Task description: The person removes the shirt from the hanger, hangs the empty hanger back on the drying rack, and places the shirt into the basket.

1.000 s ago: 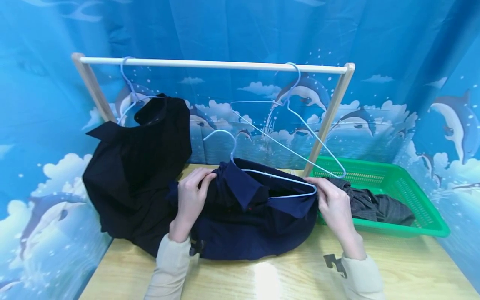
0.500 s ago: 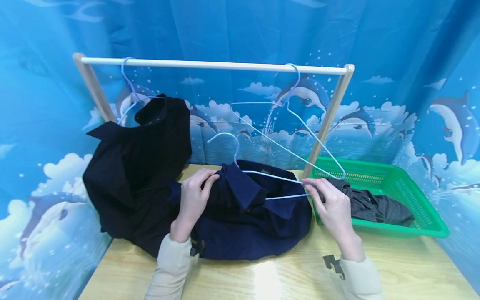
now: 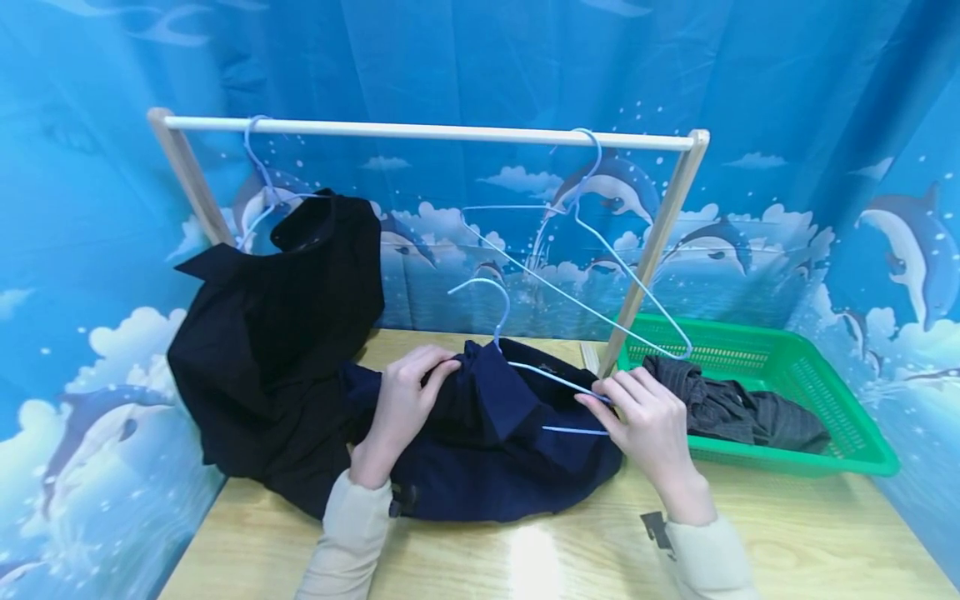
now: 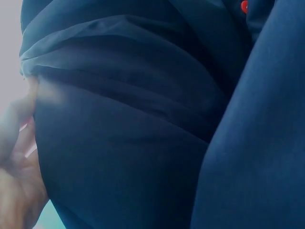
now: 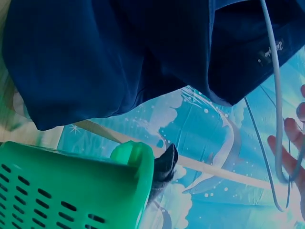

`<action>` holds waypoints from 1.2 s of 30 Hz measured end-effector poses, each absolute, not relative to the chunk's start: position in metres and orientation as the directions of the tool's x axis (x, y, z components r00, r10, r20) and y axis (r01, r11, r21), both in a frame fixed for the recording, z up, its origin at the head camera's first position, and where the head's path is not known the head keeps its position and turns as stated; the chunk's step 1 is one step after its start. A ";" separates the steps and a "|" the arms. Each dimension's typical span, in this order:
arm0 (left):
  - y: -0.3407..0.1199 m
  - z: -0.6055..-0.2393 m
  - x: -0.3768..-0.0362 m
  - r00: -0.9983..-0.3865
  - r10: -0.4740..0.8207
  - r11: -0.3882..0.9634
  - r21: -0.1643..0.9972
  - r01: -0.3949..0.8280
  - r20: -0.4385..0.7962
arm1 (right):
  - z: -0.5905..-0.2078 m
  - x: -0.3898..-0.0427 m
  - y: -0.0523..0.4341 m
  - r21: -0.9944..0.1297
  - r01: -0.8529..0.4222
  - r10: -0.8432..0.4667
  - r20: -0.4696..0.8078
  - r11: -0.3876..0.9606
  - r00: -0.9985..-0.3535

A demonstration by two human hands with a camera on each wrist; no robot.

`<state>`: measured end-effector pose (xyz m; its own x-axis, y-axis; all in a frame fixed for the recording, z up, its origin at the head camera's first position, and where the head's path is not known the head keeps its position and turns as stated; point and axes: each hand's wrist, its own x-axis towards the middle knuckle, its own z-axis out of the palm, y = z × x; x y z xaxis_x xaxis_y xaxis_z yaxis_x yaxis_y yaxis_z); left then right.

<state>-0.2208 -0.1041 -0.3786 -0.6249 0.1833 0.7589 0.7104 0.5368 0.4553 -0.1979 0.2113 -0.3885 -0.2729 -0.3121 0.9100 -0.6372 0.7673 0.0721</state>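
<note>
A navy collared shirt [image 3: 510, 479] lies bunched on the table, with a light blue wire hanger [image 3: 551, 377] partly inside its neck opening. The hanger's hook stands up above the collar. My left hand [image 3: 405, 404] pinches the shirt's cloth at the left shoulder; in the left wrist view navy folds and a red button [image 4: 245, 6] show. With fingers and thumb my right hand [image 3: 647, 421] grips the bare right end of the hanger, outside the shirt. The right wrist view shows these fingers at the hanger's bend. The hanger's left end is hidden in the cloth.
A rack with a white rail [image 3: 420, 130] stands behind. On it hang a black shirt [image 3: 285, 333] at left and a bare hanger [image 3: 600, 229] at right. A green basket [image 3: 795, 333] at right holds dark grey clothing [image 3: 750, 408]. A dolphin-print curtain surrounds the table.
The hanger has shifted right and toward me, along with the collar and my left hand. My right hand has let go of the shirt's right edge, moved slightly left, and now grips only the hanger.
</note>
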 end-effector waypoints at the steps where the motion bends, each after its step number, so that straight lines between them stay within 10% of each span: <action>1: -0.103 -0.379 -0.220 -0.623 0.191 0.534 0.452 0.714 0.758 | -0.389 -0.198 0.210 0.087 -0.643 -0.319 0.913 0.761 -0.254; 13: -0.097 -0.380 -0.219 -0.619 0.236 0.524 0.438 0.730 0.749 | -0.388 -0.198 0.204 0.135 -0.665 -0.320 0.933 0.734 -0.164; 36: -0.131 -0.379 -0.227 -0.654 0.160 0.573 0.469 0.672 0.740 | -0.367 -0.189 0.244 -0.041 -0.576 -0.153 0.947 0.816 -0.284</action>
